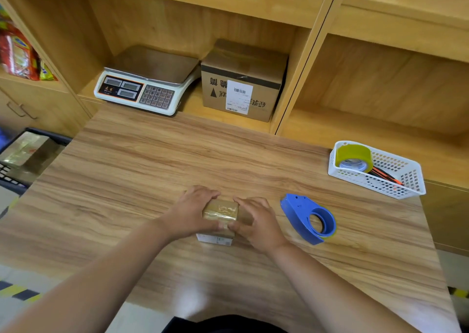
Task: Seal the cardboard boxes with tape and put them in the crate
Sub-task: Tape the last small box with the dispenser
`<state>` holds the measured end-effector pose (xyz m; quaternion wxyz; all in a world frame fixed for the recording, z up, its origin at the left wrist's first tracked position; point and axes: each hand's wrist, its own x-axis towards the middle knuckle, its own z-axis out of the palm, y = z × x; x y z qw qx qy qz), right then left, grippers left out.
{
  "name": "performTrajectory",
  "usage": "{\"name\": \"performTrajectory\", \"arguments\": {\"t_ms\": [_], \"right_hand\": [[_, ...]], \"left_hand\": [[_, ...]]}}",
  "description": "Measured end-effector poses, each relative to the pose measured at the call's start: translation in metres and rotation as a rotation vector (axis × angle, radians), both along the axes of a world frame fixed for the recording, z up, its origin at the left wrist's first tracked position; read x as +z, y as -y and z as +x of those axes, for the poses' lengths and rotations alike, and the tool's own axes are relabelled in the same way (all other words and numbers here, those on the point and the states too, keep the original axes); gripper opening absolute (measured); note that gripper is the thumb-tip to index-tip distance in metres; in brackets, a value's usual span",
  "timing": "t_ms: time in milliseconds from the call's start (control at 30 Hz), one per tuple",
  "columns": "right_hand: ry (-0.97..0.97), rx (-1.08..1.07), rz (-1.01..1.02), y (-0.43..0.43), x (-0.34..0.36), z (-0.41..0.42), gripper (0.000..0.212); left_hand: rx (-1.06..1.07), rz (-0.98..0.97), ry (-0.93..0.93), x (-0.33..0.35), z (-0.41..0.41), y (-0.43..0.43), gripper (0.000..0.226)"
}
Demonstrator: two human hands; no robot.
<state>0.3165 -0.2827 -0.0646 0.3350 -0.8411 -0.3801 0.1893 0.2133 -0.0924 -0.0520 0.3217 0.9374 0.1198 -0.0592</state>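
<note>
A small cardboard box with shiny tape across its top stands on the wooden table near the front middle. My left hand grips its left side, fingers curled over the far edge and thumb on the near face. My right hand holds the right side the same way. A blue tape dispenser lies on the table just right of my right hand, untouched. The dark crate sits below the table's left edge with a taped box inside.
A white basket at the right edge holds a yellow-green tape roll and a dark tool with orange stripes. On the shelf behind stand a weighing scale and a larger labelled cardboard box. Snack packets fill the left shelf.
</note>
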Motion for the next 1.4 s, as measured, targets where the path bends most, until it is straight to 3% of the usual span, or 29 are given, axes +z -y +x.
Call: {"name": "performTrajectory", "arguments": {"t_ms": [100, 233, 367, 533, 667, 733, 933, 1133, 1267, 1400], "right_hand": [[0.06, -0.049, 0.01, -0.004, 0.002, 0.0, 0.049], [0.039, -0.205, 0.021, -0.017, 0.003, -0.001, 0.021], [-0.035, -0.26, -0.036, -0.026, 0.006, 0.003, 0.013], [0.043, -0.221, -0.002, -0.025, 0.01, -0.001, 0.023], [0.151, 0.035, -0.143, -0.023, 0.011, -0.006, 0.073], [0.162, 0.043, -0.174, -0.023, 0.008, -0.007, 0.083], [0.088, -0.184, -0.003, -0.036, 0.0, -0.012, 0.052], [0.073, -0.235, 0.038, -0.044, -0.003, -0.01, 0.023], [0.125, -0.188, 0.001, -0.042, 0.001, -0.011, 0.021], [0.19, -0.069, -0.129, -0.035, 0.002, -0.017, 0.048]], "left_hand": [[0.003, -0.029, -0.022, -0.008, 0.002, 0.003, 0.09], [0.071, -0.077, 0.012, -0.012, 0.005, 0.005, 0.07], [0.059, -0.083, 0.048, -0.012, 0.008, 0.001, 0.055], [0.067, -0.043, 0.111, -0.017, 0.007, 0.004, 0.044], [0.047, -0.016, 0.168, -0.02, 0.005, 0.003, 0.035], [0.049, -0.014, 0.185, -0.02, 0.006, 0.004, 0.03], [0.069, -0.03, 0.23, -0.022, 0.005, 0.005, 0.016], [0.069, -0.075, 0.254, -0.023, 0.004, 0.005, 0.016], [0.065, -0.069, 0.268, -0.023, 0.002, 0.005, 0.017], [0.073, -0.043, 0.277, -0.024, 0.002, 0.006, 0.019]]}}
